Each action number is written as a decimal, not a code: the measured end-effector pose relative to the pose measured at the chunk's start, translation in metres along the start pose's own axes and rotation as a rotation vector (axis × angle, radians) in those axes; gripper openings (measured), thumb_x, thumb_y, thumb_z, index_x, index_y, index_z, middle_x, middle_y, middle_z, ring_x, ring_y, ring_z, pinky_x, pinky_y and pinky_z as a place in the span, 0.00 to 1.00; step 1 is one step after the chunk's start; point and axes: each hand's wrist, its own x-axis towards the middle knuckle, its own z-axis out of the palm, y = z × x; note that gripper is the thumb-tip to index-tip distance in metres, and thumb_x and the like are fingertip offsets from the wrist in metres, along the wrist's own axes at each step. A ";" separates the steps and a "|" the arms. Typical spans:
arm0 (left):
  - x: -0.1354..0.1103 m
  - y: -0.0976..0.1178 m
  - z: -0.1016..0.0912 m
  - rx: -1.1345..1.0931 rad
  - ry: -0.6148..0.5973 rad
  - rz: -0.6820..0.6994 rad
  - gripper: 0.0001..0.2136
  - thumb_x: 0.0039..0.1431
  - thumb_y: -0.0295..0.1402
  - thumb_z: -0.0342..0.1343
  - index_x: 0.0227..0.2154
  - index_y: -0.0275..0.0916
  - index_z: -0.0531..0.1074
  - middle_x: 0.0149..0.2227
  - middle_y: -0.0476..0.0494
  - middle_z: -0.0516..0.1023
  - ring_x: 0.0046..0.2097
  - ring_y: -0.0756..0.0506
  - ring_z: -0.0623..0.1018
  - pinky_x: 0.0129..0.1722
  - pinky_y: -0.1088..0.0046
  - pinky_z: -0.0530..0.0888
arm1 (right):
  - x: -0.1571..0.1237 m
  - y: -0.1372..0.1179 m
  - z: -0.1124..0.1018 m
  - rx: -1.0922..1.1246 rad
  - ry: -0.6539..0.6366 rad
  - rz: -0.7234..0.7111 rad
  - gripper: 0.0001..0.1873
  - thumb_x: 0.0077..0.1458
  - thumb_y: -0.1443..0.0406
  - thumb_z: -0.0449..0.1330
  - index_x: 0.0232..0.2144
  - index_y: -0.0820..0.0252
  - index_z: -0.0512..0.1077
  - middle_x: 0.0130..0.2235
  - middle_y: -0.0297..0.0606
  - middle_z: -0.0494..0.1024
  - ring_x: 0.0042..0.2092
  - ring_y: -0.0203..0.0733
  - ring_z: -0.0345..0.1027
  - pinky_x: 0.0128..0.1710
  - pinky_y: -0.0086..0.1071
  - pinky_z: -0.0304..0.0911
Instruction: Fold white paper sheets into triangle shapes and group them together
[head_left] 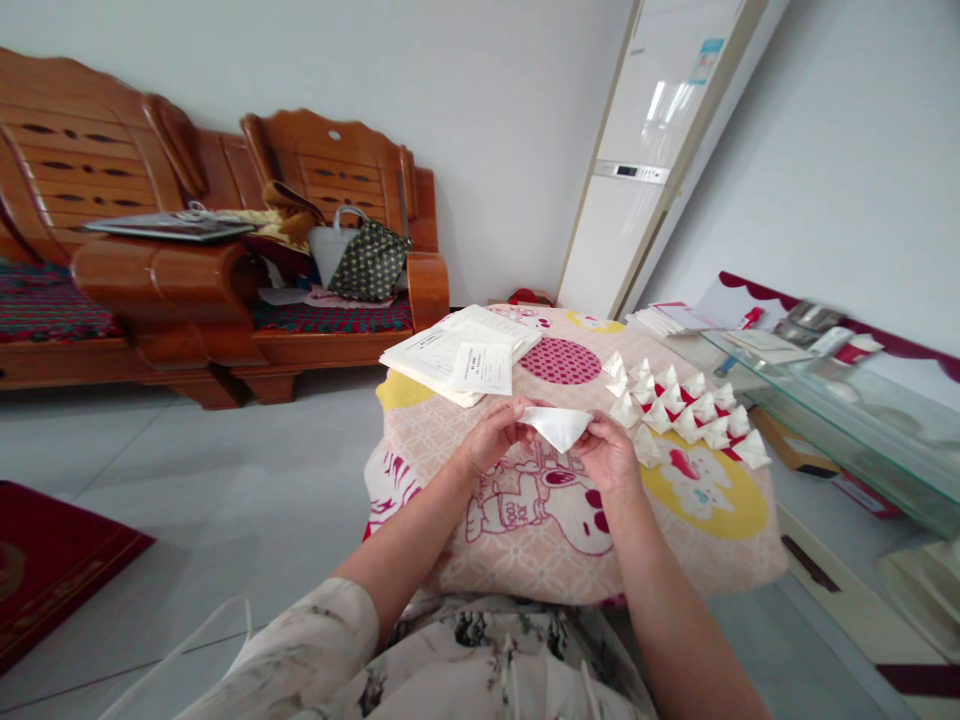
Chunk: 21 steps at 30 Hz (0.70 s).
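Note:
A white sheet of paper, folded into a rough triangle (559, 428), hangs between my two hands above the cloth-covered table (555, 575). My left hand (496, 432) pinches its left corner, and my right hand (609, 452) grips the right corner. Beyond my left hand lies a stack of printed paper sheets (427, 350), with a smaller printed slip (484, 368) on top. To the right of my right hand, several folded white paper pieces (701, 408) stand in rows, with red showing between them.
On the right is a glass-topped stand (840, 400) holding papers and metal containers. A wooden sofa (337, 160) with bags stands at the back left. Behind the table rises a tall white air conditioner (630, 200). A dark red box (60, 570) lies on the floor at left.

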 end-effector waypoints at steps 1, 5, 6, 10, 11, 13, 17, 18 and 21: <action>0.000 0.000 -0.001 -0.037 -0.001 0.009 0.22 0.51 0.51 0.64 0.31 0.32 0.74 0.29 0.42 0.77 0.24 0.52 0.72 0.20 0.79 0.67 | 0.000 0.002 0.001 -0.002 -0.009 0.008 0.04 0.43 0.71 0.63 0.25 0.58 0.75 0.21 0.30 0.76 0.23 0.36 0.69 0.24 0.30 0.71; 0.000 0.000 -0.004 -0.178 -0.010 0.000 0.25 0.53 0.55 0.62 0.33 0.32 0.73 0.25 0.44 0.77 0.25 0.49 0.76 0.23 0.77 0.72 | 0.001 0.007 0.004 0.001 -0.035 0.053 0.04 0.41 0.71 0.64 0.24 0.58 0.74 0.22 0.30 0.77 0.24 0.37 0.71 0.24 0.31 0.72; 0.000 0.001 -0.004 -0.206 -0.004 -0.008 0.24 0.54 0.54 0.62 0.34 0.33 0.73 0.26 0.43 0.78 0.26 0.48 0.77 0.25 0.76 0.74 | 0.002 0.008 0.004 -0.004 -0.039 0.071 0.05 0.40 0.70 0.65 0.24 0.58 0.74 0.23 0.31 0.77 0.24 0.38 0.71 0.24 0.31 0.72; 0.001 0.002 -0.002 -0.233 0.031 -0.039 0.19 0.58 0.50 0.60 0.34 0.35 0.73 0.30 0.42 0.80 0.32 0.46 0.80 0.33 0.73 0.78 | 0.003 0.012 0.005 -0.071 -0.019 0.103 0.05 0.37 0.69 0.67 0.22 0.58 0.74 0.26 0.34 0.80 0.27 0.41 0.73 0.27 0.33 0.72; 0.001 0.002 -0.002 -0.205 0.037 -0.039 0.18 0.58 0.48 0.61 0.33 0.35 0.72 0.30 0.42 0.80 0.32 0.47 0.80 0.33 0.73 0.77 | 0.004 0.013 0.005 -0.109 -0.007 0.092 0.06 0.37 0.68 0.67 0.21 0.58 0.73 0.25 0.35 0.80 0.28 0.41 0.73 0.28 0.34 0.72; 0.001 0.001 -0.001 -0.115 0.037 -0.019 0.16 0.55 0.44 0.64 0.32 0.35 0.72 0.29 0.43 0.78 0.31 0.48 0.79 0.32 0.73 0.76 | 0.006 0.015 0.003 -0.261 0.043 0.049 0.05 0.35 0.68 0.67 0.20 0.59 0.73 0.23 0.34 0.78 0.26 0.41 0.71 0.27 0.34 0.70; 0.003 0.002 0.000 0.119 0.003 0.050 0.16 0.54 0.44 0.65 0.30 0.34 0.71 0.27 0.45 0.75 0.30 0.50 0.76 0.32 0.74 0.73 | 0.005 0.012 0.000 -0.734 0.264 -0.163 0.07 0.38 0.69 0.62 0.26 0.59 0.77 0.20 0.32 0.75 0.20 0.37 0.64 0.21 0.30 0.60; 0.003 0.003 -0.001 0.193 -0.006 0.064 0.16 0.56 0.44 0.63 0.30 0.34 0.71 0.27 0.46 0.75 0.29 0.50 0.75 0.32 0.74 0.72 | 0.002 0.010 0.001 -0.815 0.299 -0.249 0.10 0.41 0.69 0.60 0.29 0.59 0.79 0.21 0.32 0.76 0.20 0.38 0.64 0.21 0.30 0.59; 0.005 0.006 -0.002 0.446 -0.043 0.100 0.16 0.60 0.44 0.60 0.31 0.34 0.72 0.26 0.47 0.73 0.28 0.51 0.72 0.30 0.75 0.69 | -0.006 0.004 0.010 -0.926 0.225 -0.483 0.15 0.48 0.68 0.59 0.39 0.56 0.80 0.27 0.35 0.79 0.26 0.40 0.68 0.27 0.32 0.63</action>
